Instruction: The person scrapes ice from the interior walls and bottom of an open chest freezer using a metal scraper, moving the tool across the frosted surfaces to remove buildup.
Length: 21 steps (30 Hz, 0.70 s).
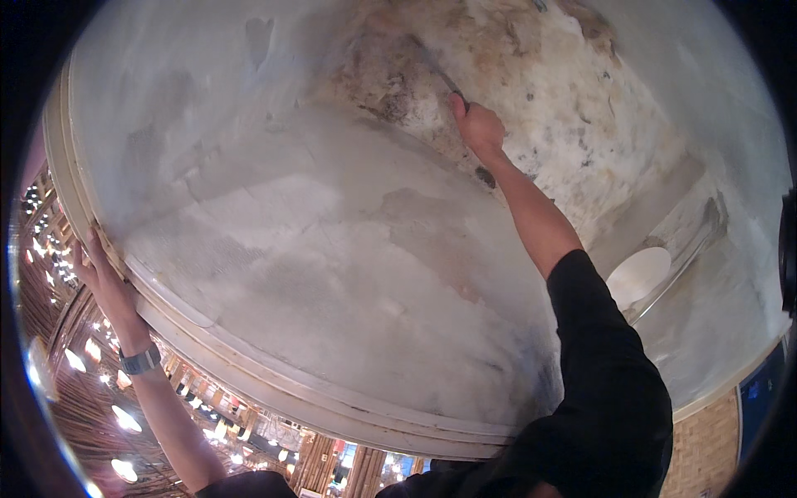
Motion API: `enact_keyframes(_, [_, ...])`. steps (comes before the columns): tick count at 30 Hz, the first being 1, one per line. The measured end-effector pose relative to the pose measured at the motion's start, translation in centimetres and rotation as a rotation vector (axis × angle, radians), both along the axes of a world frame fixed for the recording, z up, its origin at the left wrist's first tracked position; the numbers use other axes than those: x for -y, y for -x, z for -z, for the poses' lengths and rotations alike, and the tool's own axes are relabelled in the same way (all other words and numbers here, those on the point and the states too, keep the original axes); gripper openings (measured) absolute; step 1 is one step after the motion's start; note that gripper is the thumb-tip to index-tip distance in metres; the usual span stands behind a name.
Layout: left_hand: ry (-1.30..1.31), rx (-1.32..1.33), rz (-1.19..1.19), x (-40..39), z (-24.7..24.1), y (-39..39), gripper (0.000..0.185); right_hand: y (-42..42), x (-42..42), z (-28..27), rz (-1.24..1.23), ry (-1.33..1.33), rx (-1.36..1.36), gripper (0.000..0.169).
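Observation:
My right hand (479, 127) grips the handle of a long thin blade (439, 71), perhaps a scraper or putty knife, whose far end lies at a rough, stained plaster patch (548, 93). Dark spots and brown stains mark this patch. Around it spreads a smoother grey plastered surface (280, 249). My left hand (109, 280), with a grey watch (140, 360) on the wrist, rests against the pale moulded edge (205, 324) of that surface at the left, fingers spread. The blade's tip is blurred.
A round white fixture (640, 274) sits on the surface at the right, beside a thin pale line or cable (675, 286). Beyond the moulded edge are many lit lamps (126, 418) and bamboo-like poles (311, 464). A woven panel (703, 442) shows at the lower right.

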State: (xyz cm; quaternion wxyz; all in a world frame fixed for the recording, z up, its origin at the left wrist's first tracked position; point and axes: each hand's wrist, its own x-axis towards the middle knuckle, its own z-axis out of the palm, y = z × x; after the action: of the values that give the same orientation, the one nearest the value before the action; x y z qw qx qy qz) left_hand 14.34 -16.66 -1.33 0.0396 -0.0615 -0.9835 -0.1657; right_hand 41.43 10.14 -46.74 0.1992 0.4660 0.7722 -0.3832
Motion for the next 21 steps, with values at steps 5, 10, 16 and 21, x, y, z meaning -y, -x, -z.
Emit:
enact_keyframes(5, [-0.011, 0.004, -0.002, 0.9, 0.0, 0.6, 0.082, 0.2, 2.4, 0.1, -0.016, 0.252, -0.132, 0.075])
enact_keyframes(10, [0.025, -0.002, 0.023, 0.8, 0.2, 0.9, 0.071, 1.0, 5.8, 3.5, -0.334, 0.271, -0.057, 0.074])
enact_keyframes(16, [0.294, 0.022, 0.214, 2.4, -0.3, 0.8, 0.068, 4.8, 4.0, 5.3, -0.311, 0.057, -0.033, 0.074])
enact_keyframes(21, [0.285, 0.033, 0.220, 2.7, -0.9, 0.4, 0.077, 5.8, -0.4, 4.2, 0.139, 0.006, -0.017, 0.074])
